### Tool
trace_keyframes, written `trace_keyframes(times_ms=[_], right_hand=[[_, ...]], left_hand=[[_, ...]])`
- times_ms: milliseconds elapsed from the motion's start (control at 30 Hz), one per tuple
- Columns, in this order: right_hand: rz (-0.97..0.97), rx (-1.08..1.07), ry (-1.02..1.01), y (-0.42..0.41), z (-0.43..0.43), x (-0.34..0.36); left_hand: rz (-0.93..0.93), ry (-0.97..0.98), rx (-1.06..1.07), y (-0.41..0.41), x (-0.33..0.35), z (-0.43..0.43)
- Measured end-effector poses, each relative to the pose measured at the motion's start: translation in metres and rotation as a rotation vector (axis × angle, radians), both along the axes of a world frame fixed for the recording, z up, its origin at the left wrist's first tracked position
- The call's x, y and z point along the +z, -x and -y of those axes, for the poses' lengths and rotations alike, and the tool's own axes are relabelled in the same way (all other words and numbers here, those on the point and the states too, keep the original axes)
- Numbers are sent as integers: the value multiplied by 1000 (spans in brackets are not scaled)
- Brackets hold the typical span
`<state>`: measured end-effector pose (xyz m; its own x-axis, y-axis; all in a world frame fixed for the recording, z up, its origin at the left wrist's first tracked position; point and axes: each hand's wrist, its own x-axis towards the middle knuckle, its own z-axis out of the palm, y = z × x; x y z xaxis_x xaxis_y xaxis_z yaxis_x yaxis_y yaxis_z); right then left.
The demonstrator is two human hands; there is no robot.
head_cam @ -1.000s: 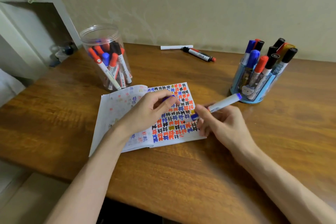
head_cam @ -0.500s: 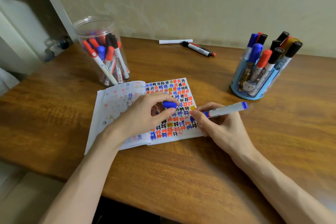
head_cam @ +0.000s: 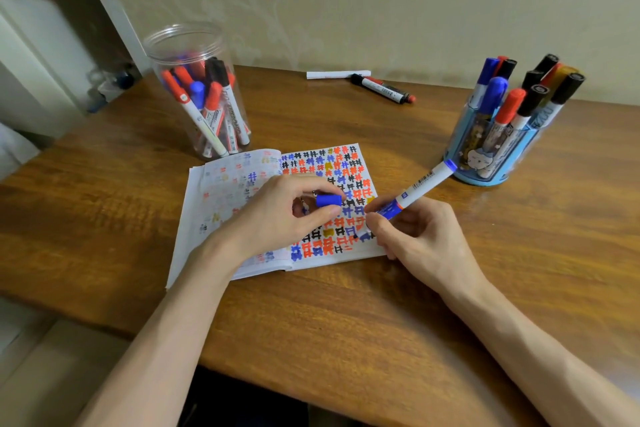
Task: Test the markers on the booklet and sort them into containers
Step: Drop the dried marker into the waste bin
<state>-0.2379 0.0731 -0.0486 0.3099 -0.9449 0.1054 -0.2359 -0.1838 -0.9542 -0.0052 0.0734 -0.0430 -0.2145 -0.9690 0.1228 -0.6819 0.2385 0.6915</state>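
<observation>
An open booklet [head_cam: 221, 191] lies mid-table, its right page covered with red, blue, black and yellow marks. My left hand [head_cam: 277, 218] rests on the booklet and pinches a blue cap [head_cam: 328, 200] between thumb and fingers. My right hand [head_cam: 415, 239] grips an uncapped blue marker [head_cam: 420, 185], its tip down on the lower right of the page. A clear plastic jar [head_cam: 197, 94] with several markers stands behind the booklet at left. A blue round holder [head_cam: 491, 146] with several markers stands at right.
A black marker with a red end [head_cam: 382, 88] and a white strip [head_cam: 337, 74] lie near the wall at the back. The wooden table [head_cam: 346, 322] ends close in front. White shelving [head_cam: 52, 45] stands to the left.
The blue cap has come into sight between my left thumb and fingers. My right hand has tilted the marker more upright, with the tip still on the page's lower right.
</observation>
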Motion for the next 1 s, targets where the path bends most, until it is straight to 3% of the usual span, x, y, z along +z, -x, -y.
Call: trace_keyframes(times_ms=[700, 1000], right_hand=[[-140, 17, 34, 0, 3, -8], [-91, 34, 19, 2, 2, -6]], left_hand=[[31, 14, -7, 0, 0, -1], [29, 27, -9, 0, 1, -1]])
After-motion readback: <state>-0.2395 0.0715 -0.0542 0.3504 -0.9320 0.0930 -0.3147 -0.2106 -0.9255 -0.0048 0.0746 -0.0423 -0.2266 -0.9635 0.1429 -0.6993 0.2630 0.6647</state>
